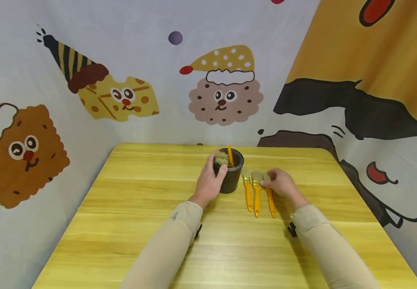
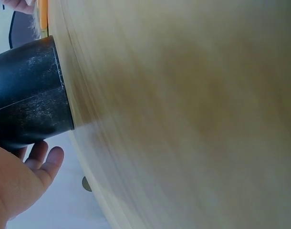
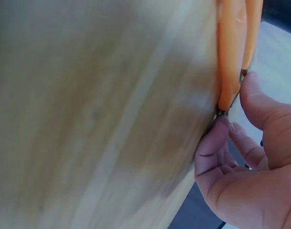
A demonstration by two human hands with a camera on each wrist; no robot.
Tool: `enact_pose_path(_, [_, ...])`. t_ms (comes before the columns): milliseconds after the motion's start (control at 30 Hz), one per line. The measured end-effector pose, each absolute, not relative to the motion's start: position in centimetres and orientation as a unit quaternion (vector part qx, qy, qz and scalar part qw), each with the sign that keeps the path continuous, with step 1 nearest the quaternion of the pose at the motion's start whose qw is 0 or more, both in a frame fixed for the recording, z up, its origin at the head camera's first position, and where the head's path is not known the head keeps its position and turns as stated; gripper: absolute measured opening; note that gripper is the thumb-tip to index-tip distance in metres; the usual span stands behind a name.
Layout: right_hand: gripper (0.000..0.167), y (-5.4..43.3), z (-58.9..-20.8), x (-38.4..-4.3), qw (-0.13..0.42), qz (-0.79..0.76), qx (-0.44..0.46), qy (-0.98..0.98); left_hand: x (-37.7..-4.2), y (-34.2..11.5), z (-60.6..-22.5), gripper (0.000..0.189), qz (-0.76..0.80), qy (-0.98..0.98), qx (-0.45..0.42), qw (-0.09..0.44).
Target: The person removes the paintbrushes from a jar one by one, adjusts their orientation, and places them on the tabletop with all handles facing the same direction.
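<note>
A black cup (image 1: 231, 178) stands upright on the table, with an orange handle (image 1: 230, 155) and a tuft of pale bristles (image 1: 222, 157) showing at its mouth. My left hand (image 1: 209, 180) holds the cup's left side, thumb toward the front; the left wrist view shows its fingers (image 2: 51, 162) bent beside the dark wall. To the right, three paintbrushes lie side by side, bristles away from me: a left one (image 1: 248, 192), a middle one (image 1: 257, 196) and a right one (image 1: 271, 202). My right hand (image 1: 282, 184) pinches the right paintbrush near its bristles, partly covering them.
The wooden table (image 1: 139, 224) ends at a back edge close behind the cup. A cloth backdrop (image 1: 150, 132) printed with cartoon figures hangs behind the table and along both sides.
</note>
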State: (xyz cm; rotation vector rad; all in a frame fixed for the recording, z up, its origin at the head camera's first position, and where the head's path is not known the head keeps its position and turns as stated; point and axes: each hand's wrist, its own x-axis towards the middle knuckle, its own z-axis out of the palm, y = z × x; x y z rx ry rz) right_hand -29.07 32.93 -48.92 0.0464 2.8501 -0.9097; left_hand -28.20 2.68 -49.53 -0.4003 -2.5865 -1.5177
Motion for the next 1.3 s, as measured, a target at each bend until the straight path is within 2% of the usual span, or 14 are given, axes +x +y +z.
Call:
enact_pose_path(200, [0.059,32.5,-49.0,-29.4,0.068,-0.299,0.014,0.952,-28.0,2.7,-49.4,0.070,-0.504,-0.851,-0.137,0.059])
enact_pose_path(400, [0.068,32.4,-46.7,-29.0,0.085,-0.321,0.006,0.943,-27.9,2.8,-49.3,0.069,-0.507,-0.848,-0.147,0.056])
enact_pose_path(467, [0.071,32.2,-45.3,-29.2,0.067,-0.336,-0.002,0.939,-27.9,2.8,-49.3,0.069,-0.507,-0.847,-0.149,0.055])
enact_pose_path(567, [0.069,31.0,-42.7,-29.9,0.012,-0.365,-0.023,0.931,-28.0,2.8,-49.3,0.069,-0.508,-0.847,-0.147,0.055])
enact_pose_path(667, [0.060,28.6,-40.0,-30.2,-0.040,-0.374,-0.055,0.925,-28.0,2.7,-49.3,0.071,-0.509,-0.847,-0.146,0.056])
enact_pose_path(800, [0.046,24.2,-37.4,-30.0,-0.062,-0.350,-0.106,0.929,-28.1,2.6,-49.3,0.074,-0.510,-0.845,-0.149,0.062])
enact_pose_path(1000, [0.035,18.7,-37.8,-30.2,-0.054,-0.290,-0.182,0.938,-28.1,2.5,-49.3,0.075,-0.506,-0.848,-0.152,0.056])
enact_pose_path(1133, [0.031,17.3,-38.9,-30.7,-0.074,-0.285,-0.168,0.941,-28.0,2.5,-49.4,0.078,-0.500,-0.852,-0.148,0.049])
enact_pose_path(1300, [0.035,16.8,-39.9,-31.1,-0.105,-0.284,-0.153,0.941,-28.1,2.2,-49.4,0.079,-0.495,-0.856,-0.140,0.041])
